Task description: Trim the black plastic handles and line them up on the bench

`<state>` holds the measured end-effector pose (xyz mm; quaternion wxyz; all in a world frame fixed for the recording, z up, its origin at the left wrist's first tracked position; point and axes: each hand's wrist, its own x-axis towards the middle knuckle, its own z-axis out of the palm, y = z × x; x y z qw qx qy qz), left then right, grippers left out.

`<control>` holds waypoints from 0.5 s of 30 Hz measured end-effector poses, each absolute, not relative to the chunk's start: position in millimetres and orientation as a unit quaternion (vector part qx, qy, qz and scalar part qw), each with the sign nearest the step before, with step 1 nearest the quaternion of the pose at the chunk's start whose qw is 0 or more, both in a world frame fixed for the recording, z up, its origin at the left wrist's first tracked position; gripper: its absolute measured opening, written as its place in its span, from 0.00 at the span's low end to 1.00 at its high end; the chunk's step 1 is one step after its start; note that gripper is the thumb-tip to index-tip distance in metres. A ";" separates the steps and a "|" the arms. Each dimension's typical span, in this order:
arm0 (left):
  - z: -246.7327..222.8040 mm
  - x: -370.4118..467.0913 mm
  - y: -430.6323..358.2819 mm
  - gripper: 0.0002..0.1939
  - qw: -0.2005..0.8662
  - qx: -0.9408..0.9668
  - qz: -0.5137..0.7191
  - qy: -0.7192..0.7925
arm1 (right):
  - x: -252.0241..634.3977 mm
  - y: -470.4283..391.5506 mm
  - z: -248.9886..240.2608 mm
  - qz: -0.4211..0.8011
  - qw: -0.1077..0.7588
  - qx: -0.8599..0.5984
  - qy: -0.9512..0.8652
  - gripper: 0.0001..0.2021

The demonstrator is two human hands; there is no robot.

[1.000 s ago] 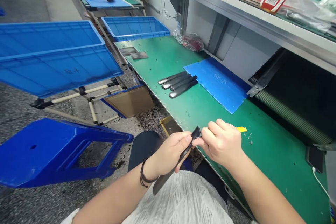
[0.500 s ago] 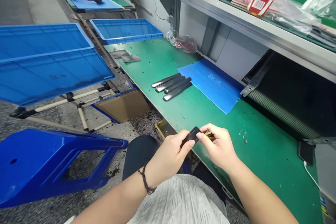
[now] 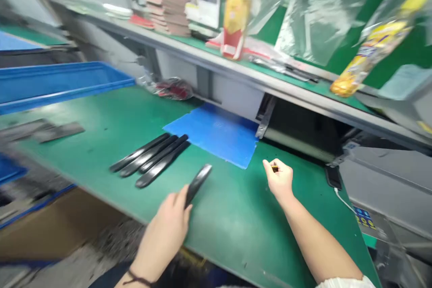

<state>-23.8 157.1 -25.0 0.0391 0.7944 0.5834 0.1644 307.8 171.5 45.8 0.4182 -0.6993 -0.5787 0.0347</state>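
My left hand is closed round one end of a long, black, glossy plastic piece, whose rounded far end points away over the table. My right hand is held apart from it, to the right, in a fist above the green table. A little of a small yellow tool shows between its fingers; the rest is hidden. Several similar black pieces lie side by side on the table, left of and beyond my left hand.
A blue sheet lies on the green tabletop. Two dark flat plates are at the left. A phone with a white cable lies at the right. Bottles stand on the shelf above. A blue crate is behind.
My hands have separated: the left went left with the black piece, the right went right and forward with the yellow tool. The view has turned right and up.
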 end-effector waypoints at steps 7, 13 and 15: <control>-56.8 -46.3 238.5 0.28 -0.104 0.797 0.110 0.584 | 458.3 251.9 113.2 -0.105 0.249 -0.857 -0.439 0.16; -27.9 -45.5 266.4 0.21 -0.086 0.767 0.124 0.623 | 512.1 284.0 168.6 -0.101 0.205 -0.901 -0.369 0.16; -20.9 -40.6 282.5 0.17 -0.027 0.776 0.152 0.612 | 515.5 284.7 181.8 -0.133 0.230 -0.881 -0.392 0.16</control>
